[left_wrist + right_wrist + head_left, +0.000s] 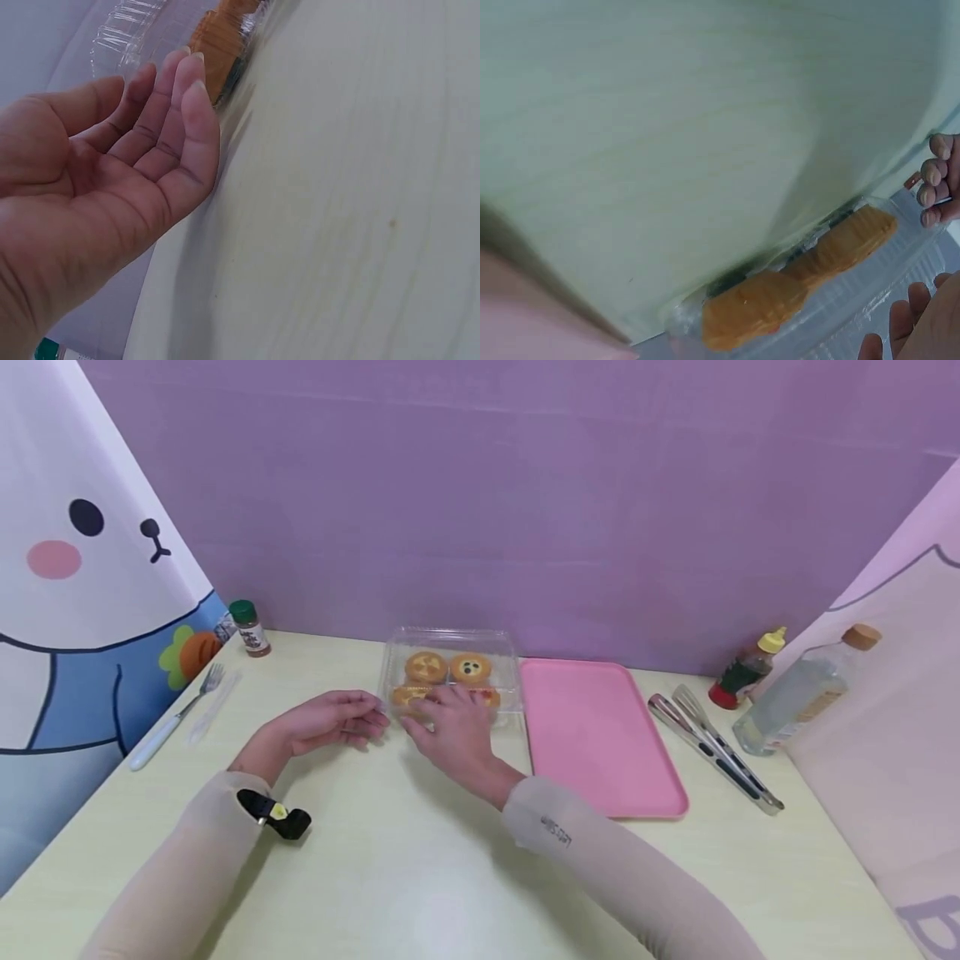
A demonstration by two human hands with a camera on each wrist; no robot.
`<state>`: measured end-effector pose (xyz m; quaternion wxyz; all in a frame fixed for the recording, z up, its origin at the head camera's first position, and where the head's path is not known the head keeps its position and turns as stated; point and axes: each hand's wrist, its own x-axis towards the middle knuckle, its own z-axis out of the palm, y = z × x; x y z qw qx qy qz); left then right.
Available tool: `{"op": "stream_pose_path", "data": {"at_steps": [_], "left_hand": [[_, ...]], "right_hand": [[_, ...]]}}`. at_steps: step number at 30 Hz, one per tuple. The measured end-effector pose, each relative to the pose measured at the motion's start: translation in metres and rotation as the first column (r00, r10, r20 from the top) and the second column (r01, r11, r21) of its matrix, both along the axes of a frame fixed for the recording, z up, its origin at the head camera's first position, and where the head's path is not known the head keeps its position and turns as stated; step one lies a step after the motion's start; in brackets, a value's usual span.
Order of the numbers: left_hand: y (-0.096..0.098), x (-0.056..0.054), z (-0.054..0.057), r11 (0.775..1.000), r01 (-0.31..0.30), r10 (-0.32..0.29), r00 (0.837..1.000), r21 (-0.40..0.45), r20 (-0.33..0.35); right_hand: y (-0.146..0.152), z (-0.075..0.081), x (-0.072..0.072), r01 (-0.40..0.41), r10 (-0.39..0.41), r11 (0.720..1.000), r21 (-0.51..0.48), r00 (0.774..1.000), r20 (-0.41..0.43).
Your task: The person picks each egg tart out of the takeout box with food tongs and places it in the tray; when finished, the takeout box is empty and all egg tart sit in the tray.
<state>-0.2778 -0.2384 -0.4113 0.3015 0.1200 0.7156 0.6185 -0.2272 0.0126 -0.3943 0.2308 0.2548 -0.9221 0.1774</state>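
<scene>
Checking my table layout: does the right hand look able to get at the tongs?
Probably yes: the tongs lie uncovered, with only the low pink tray between them and the right hand.

Pastries (471, 668) in container (509, 677); tray (600, 735) right, tongs (718, 756) farther right.

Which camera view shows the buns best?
The head view: it shows all four buns from above, though the right hand partly covers the front two. The right wrist view shows two from the side; the left wrist view shows only part of them, past the left hand.
</scene>
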Motion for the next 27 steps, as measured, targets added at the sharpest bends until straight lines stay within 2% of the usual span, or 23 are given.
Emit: {"op": "stream_pose_path", "data": {"at_steps": [3, 11, 27], "left_hand": [[0.000, 0.000, 0.000, 1.000, 0.008, -0.008, 1.000, 0.017, 0.008], [0.000, 0.000, 0.000, 1.000, 0.002, -0.003, 1.000, 0.018, 0.024], [0.000, 0.000, 0.001, 1.000, -0.022, 0.021, 0.999, 0.016, 0.044]], "right_hand": [[-0.006, -0.001, 0.001, 0.007, -0.007, 1.000, 0.011, 1.000, 0.010], [-0.021, -0.003, 0.003, 0.062, -0.058, 0.993, 0.103, 0.998, -0.040], [-0.033, -0.006, 0.005, 0.124, -0.127, 0.981, 0.151, 0.992, 0.010]]}}
